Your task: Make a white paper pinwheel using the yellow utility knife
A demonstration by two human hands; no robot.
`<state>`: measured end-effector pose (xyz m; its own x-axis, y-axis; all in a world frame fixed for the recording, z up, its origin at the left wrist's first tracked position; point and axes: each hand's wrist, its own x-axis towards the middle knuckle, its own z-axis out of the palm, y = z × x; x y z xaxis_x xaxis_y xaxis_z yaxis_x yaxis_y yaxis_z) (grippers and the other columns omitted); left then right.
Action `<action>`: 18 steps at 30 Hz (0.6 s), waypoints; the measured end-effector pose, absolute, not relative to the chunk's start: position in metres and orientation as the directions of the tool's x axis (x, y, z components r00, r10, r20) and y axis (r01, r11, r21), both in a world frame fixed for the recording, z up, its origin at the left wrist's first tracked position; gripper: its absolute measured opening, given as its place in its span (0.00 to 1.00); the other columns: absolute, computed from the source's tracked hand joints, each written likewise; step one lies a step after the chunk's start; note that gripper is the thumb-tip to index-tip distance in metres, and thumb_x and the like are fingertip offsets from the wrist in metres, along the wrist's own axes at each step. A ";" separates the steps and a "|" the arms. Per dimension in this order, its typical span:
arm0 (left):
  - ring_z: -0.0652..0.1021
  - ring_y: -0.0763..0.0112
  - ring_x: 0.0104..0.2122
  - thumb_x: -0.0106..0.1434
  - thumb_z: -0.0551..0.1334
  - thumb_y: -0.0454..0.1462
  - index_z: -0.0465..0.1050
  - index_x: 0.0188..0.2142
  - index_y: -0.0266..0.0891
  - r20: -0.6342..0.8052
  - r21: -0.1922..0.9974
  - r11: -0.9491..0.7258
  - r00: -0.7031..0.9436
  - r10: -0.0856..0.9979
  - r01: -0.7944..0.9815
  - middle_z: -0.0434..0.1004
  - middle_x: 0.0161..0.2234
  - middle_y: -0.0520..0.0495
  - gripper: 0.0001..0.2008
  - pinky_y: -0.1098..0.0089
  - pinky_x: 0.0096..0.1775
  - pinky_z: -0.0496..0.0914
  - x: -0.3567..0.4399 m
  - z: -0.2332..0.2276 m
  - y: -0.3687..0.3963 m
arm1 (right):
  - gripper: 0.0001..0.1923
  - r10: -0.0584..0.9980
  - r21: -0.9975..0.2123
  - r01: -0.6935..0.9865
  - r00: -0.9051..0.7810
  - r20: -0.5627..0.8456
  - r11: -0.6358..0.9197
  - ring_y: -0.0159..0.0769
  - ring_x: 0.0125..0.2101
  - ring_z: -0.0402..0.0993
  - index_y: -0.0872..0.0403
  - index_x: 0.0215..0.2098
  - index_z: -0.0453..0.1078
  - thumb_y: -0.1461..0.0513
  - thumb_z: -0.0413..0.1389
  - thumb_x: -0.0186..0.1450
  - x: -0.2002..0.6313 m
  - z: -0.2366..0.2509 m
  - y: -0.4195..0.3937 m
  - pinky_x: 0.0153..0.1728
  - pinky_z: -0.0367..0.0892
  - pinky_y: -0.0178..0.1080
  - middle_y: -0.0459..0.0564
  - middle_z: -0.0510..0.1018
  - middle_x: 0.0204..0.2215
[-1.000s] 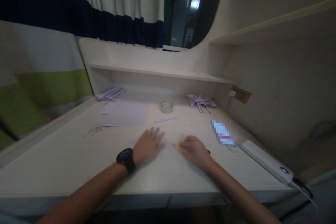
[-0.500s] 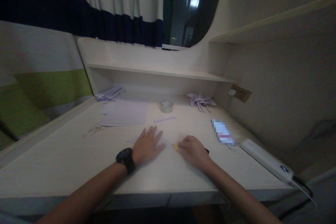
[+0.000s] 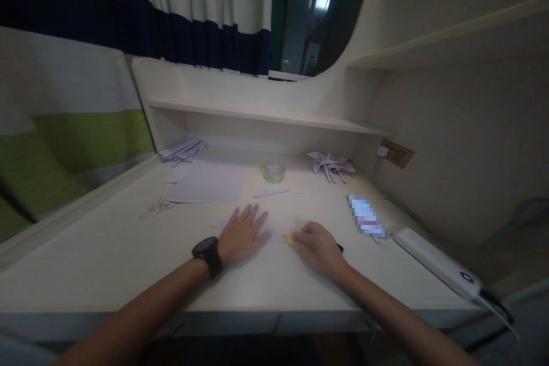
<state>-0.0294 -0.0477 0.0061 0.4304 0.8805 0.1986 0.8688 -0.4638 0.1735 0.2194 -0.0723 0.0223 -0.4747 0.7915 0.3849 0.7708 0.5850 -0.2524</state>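
Observation:
My left hand [image 3: 243, 234], with a black watch on its wrist, lies flat with fingers spread on a small piece of white paper [image 3: 275, 237] on the desk. The paper is mostly covered by the hand and barely stands out. Just to its right, my right hand [image 3: 319, 249] is closed around a utility knife [image 3: 289, 238]; the yellow front points left at the paper and a black end shows behind the hand. Its blade is too blurred to make out. Beyond the hands lie a thin rolled paper stick [image 3: 271, 193] and a roll of clear tape [image 3: 274, 173].
Sheets of white paper [image 3: 208, 180] and a bundle of paper strips [image 3: 183, 150] lie back left, near some thin tan pieces [image 3: 156, 206]. Folded paper pinwheels [image 3: 329, 164] sit back right. A phone [image 3: 366, 216] and a white power strip [image 3: 435, 260] with cables are at right.
The view has shifted slightly. Both hands keep nearly the same place, and a little more of the paper shows between them.

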 end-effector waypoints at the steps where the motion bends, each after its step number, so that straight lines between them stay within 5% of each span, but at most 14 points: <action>1: 0.50 0.49 0.63 0.65 0.42 0.55 0.53 0.63 0.40 0.205 0.171 -0.465 0.430 0.879 0.869 0.47 0.64 0.38 0.33 0.48 0.58 0.41 -0.030 0.006 -0.048 | 0.10 0.788 -0.251 0.768 -0.478 0.387 0.589 0.36 0.34 0.67 0.51 0.38 0.76 0.59 0.53 0.64 0.219 0.023 -0.072 0.34 0.61 0.37 0.50 0.70 0.31; 18: 0.50 0.51 0.63 0.66 0.38 0.54 0.51 0.63 0.42 0.185 0.105 -0.505 0.482 0.856 0.857 0.47 0.64 0.37 0.32 0.49 0.59 0.42 -0.031 0.007 -0.049 | 0.09 0.747 -0.224 0.738 -0.518 0.417 0.636 0.34 0.31 0.65 0.52 0.35 0.76 0.59 0.55 0.64 0.221 0.024 -0.070 0.31 0.58 0.36 0.49 0.68 0.28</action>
